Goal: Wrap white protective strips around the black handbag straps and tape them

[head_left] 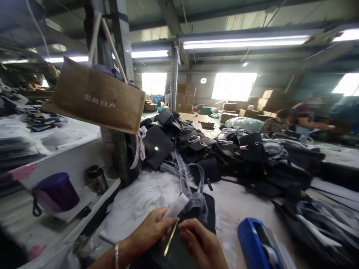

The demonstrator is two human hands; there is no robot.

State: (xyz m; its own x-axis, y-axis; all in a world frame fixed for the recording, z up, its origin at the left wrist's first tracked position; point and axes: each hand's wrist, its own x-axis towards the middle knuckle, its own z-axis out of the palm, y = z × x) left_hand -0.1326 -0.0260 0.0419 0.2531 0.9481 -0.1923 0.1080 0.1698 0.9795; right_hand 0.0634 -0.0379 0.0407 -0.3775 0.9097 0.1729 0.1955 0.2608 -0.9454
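A black handbag (208,207) lies in front of me, its handles (198,203) wrapped in clear plastic film. A gold zipper pull (171,237) hangs between my two hands. My left hand (153,228) is closed, with a white strip (177,206) of thin material held by thumb and fingers; it sticks up over the bag. My right hand (200,241) is just right of the zipper pull, fingers curled and pinched together. Whatever those fingers hold, if anything, is hidden.
A blue tape dispenser (256,243) stands right of my right hand. White sheets (137,200) are stacked to the left. Black bags (207,145) pile up beyond. A brown bag (98,99) hangs at upper left, above a purple container (57,192). A person (307,117) sits at far right.
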